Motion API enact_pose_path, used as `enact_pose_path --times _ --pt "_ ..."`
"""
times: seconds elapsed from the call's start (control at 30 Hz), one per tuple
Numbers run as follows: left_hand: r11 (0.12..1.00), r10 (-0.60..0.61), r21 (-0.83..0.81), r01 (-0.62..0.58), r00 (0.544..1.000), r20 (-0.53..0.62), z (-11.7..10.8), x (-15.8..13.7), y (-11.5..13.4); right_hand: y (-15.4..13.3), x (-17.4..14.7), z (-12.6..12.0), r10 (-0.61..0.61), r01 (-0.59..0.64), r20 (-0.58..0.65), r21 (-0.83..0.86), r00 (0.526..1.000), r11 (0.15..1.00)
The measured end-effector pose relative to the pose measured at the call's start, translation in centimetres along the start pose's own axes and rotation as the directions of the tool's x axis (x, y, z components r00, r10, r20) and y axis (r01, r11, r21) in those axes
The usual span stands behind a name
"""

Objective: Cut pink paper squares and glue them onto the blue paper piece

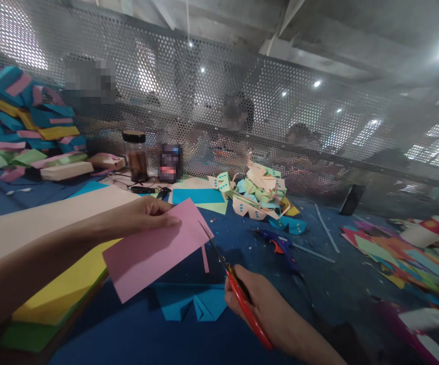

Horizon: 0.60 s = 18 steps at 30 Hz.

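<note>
Between the thumb and fingers of my left hand (pixel 153 213) is a sheet of pink paper (pixel 162 248), held above the table. My right hand (pixel 255 294) grips red-handled scissors (pixel 242 304), whose blades meet the right edge of the pink sheet. A narrow pink strip (pixel 205 258) hangs below that edge; whether it is still joined to the sheet I cannot tell. Underneath, a folded blue paper piece (pixel 192 301) lies on the dark blue table (pixel 135 334). Yellow paper (pixel 67 284) over green sheets lies beneath my left forearm.
A blue glue gun (pixel 280 246) with its cord lies beyond my right hand. Folded paper pieces (pixel 259 190) are heaped behind it. Coloured paper scraps (pixel 394 251) and a cup (pixel 428 230) are at right. A jar (pixel 135 157) stands before the perforated metal screen (pixel 204 91).
</note>
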<state>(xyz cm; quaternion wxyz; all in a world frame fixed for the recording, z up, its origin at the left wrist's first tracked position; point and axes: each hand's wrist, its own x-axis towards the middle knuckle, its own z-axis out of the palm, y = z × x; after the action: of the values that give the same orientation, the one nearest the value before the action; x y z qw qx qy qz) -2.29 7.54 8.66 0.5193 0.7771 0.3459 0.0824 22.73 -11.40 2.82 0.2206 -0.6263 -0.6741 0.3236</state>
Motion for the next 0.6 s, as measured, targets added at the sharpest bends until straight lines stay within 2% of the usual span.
enact_pose_path --times 0.2,0.6 --pt "1.000 0.004 -0.003 -0.004 1.000 0.005 -0.02 -0.08 0.14 0.17 0.02 0.14 0.009 -0.010 0.015 0.043 1.000 0.999" --pt "1.000 0.014 -0.004 -0.014 1.000 0.019 0.07 -0.03 0.12 0.21 0.01 0.10 -0.002 0.002 0.002 0.020 1.000 1.000"
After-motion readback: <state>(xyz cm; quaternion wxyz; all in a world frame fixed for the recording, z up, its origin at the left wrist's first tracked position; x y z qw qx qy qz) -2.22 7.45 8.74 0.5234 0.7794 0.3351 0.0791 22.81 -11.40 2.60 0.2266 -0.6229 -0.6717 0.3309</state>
